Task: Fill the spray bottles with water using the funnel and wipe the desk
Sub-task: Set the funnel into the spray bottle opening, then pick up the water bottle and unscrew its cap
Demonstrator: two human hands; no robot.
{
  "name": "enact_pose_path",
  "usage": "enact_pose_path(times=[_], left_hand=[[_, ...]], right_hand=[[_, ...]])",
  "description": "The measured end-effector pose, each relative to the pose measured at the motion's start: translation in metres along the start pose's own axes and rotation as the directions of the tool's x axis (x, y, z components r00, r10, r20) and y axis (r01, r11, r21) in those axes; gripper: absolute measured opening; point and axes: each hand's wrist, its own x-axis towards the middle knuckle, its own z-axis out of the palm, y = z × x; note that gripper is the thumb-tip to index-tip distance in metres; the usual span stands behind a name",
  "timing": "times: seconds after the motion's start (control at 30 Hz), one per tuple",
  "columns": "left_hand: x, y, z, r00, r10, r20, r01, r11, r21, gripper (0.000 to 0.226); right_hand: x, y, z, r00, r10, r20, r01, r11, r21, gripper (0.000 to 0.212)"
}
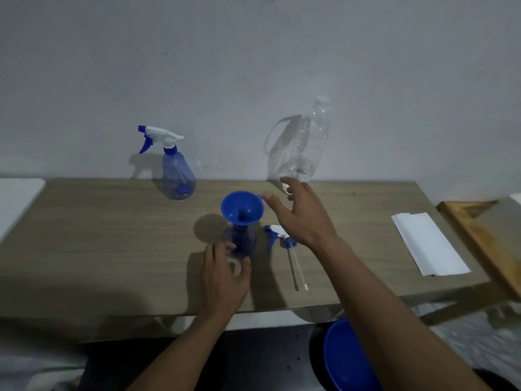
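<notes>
Head view: left hand [225, 275] grips spray bottle [240, 239] under funnel [242, 206]; right hand [301, 218] hovers, fingers spread.

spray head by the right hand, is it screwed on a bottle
No, the spray head lies loose on the desk beside the bottle with the funnel.

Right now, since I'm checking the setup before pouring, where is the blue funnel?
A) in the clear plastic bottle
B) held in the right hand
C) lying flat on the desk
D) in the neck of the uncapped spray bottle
D: the blue funnel sits in the neck of the uncapped spray bottle that the left hand holds.
</notes>
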Motion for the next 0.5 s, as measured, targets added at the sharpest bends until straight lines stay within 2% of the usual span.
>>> enact_pose_path(times=[0.1, 0.2, 0.27, 0.37, 0.5], left_hand=[[-0.007, 0.022, 0.023, 0.995, 0.017, 0.094, -0.007, 0.994, -0.107, 0.028], [0.008, 0.057, 0.053, 0.987, 0.016, 0.158, 0.018, 0.977, -0.213, 0.028], [0.028, 0.079, 0.075, 0.981, 0.019, 0.192, 0.024, 0.976, -0.218, 0.04], [0.07, 0.1, 0.115, 0.981, -0.019, 0.195, 0.046, 0.99, -0.13, 0.063], [0.123, 0.116, 0.161, 0.976, -0.129, 0.173, 0.155, 0.977, -0.147, 0.092]], right_hand=[[0.016, 0.008, -0.02, 0.994, 0.012, -0.109, -0.011, 1.0, 0.005, 0.064], [0.043, 0.021, -0.045, 0.987, 0.042, -0.153, -0.039, 0.999, 0.02, 0.07], [0.065, 0.032, -0.06, 0.985, 0.048, -0.168, -0.04, 0.998, 0.05, 0.078], [0.103, 0.048, -0.075, 0.985, -0.009, -0.173, 0.019, 0.998, 0.055, 0.088], [0.15, 0.065, -0.082, 0.987, -0.102, -0.122, 0.106, 0.994, 0.027, 0.102]])
